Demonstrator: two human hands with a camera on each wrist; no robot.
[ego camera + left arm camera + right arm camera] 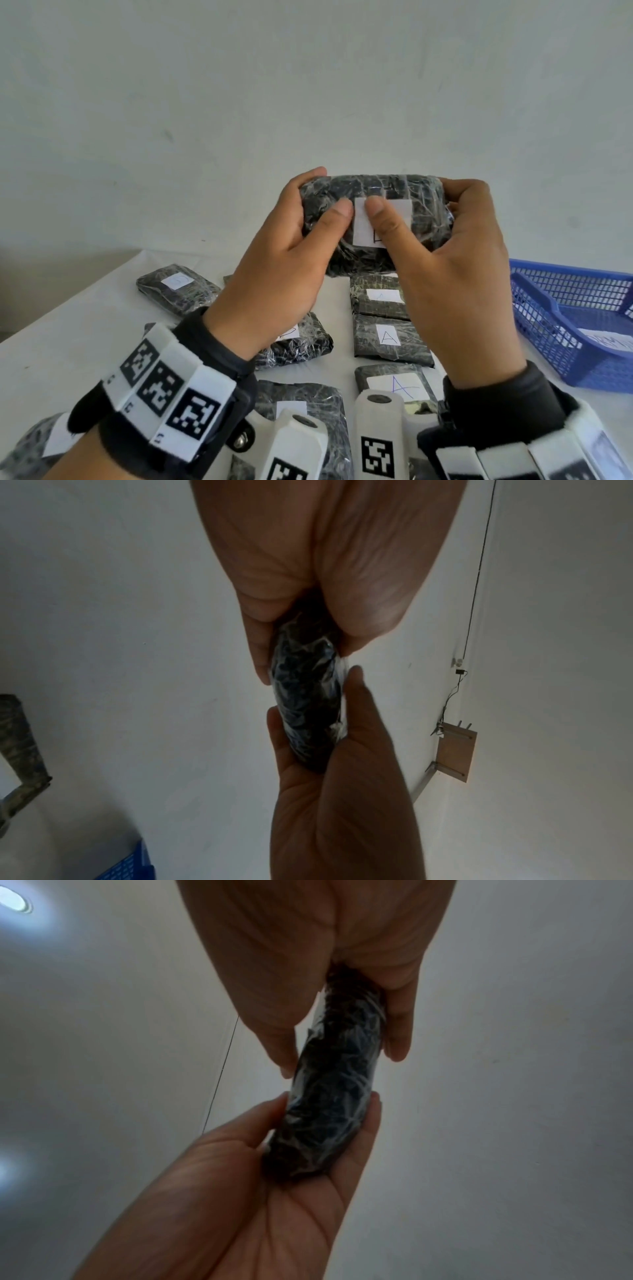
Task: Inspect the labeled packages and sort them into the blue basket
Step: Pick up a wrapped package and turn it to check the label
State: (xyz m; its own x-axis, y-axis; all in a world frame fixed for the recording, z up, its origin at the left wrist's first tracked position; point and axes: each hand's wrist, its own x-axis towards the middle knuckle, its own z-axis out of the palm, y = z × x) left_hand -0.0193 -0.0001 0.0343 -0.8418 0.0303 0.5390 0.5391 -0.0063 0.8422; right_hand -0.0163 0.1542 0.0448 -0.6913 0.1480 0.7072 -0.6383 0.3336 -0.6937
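Note:
I hold a black plastic-wrapped package (416, 240) up above the table with both hands. Its white label (397, 214) faces me, partly covered by both thumbs. My left hand (330, 190) grips the package's left end and my right hand (414, 195) grips its right end. In the left wrist view the package (308, 696) is seen edge-on between my left hand (304, 664) above and the other hand below. The right wrist view shows the package (332, 1096) the same way. The blue basket (548, 325) stands on the table at the right.
Several more wrapped packages lie on the white table (85, 325) below my hands: three marked A (390, 339) in a column at centre right, others at the left (178, 287) and near me. A white paper (606, 342) lies in the basket. A wall rises behind the table.

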